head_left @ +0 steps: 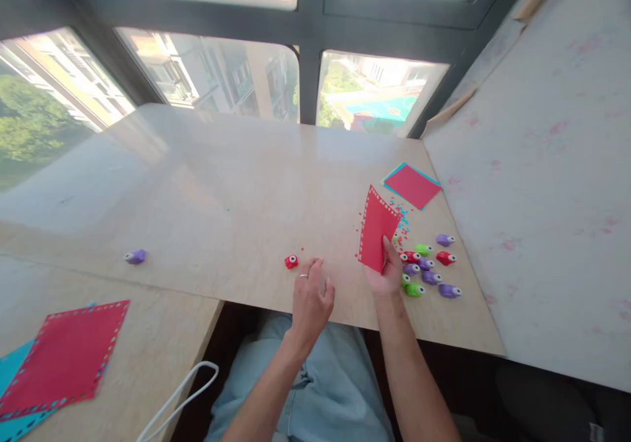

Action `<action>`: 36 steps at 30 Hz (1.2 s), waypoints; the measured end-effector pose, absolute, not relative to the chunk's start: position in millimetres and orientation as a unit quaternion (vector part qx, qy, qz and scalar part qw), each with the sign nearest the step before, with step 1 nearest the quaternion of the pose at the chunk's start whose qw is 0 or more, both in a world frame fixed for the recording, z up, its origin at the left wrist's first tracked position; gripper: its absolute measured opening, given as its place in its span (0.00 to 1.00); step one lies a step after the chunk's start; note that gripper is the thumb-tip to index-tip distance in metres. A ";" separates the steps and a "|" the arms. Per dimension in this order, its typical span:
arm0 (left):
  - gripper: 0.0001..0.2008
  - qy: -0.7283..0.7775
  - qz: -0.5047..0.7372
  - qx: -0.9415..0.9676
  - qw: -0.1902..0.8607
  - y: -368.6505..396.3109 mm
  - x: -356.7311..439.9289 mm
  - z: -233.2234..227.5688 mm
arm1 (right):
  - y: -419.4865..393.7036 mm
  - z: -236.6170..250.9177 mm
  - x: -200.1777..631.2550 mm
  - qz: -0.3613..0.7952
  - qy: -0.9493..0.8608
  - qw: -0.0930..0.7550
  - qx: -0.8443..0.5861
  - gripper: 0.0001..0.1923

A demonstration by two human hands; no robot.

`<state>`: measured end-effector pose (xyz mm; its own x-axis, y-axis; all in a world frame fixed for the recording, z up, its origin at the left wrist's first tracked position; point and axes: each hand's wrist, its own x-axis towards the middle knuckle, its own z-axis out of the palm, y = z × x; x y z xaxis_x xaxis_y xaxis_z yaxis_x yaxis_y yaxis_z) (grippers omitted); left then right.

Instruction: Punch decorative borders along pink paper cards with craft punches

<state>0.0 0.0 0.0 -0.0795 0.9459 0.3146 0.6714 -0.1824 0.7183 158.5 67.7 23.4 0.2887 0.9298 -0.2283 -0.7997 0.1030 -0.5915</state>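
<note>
Seated worker at a pale table (221,192), seen from above. Nearest the viewer, the left hand (309,300), wearing a ring, hovers open with fingers loosely spread, holding nothing; a small red punch (291,262) lies just beyond its fingertips, apart from them. The right hand (386,272) pinches the lower corner of a red paper sheet (377,237), thumb on its face, and holds it raised and tilted above the table. One long edge of this sheet already carries a row of small punched holes; whether the remaining edges are punched cannot be told.

Just right of that hand lies a cluster of punches (428,268) in green, purple and red, with fine paper scraps (400,221) scattered beyond. Farther off, a red sheet on a blue one (412,185) lies apparently unpunched. At lower left, a finished-looking red sheet (66,358), holes along its edges, rests on a blue sheet cut off by the frame. A lone purple punch (135,256) sits well apart. A white cord (182,392) is partly hidden.
</note>
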 end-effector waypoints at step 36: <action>0.25 0.500 0.267 0.807 0.169 69.9 48.2 3.2 | 66.6 23.4 163.7 0.643 -0.139 0.713 -0.240 0.03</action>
<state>48.2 69.9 3.2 0.3578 0.8960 0.2628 0.7159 -0.4439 0.5389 163.7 66.6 23.4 0.1334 0.9848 -0.1114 -0.8514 0.0563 -0.5215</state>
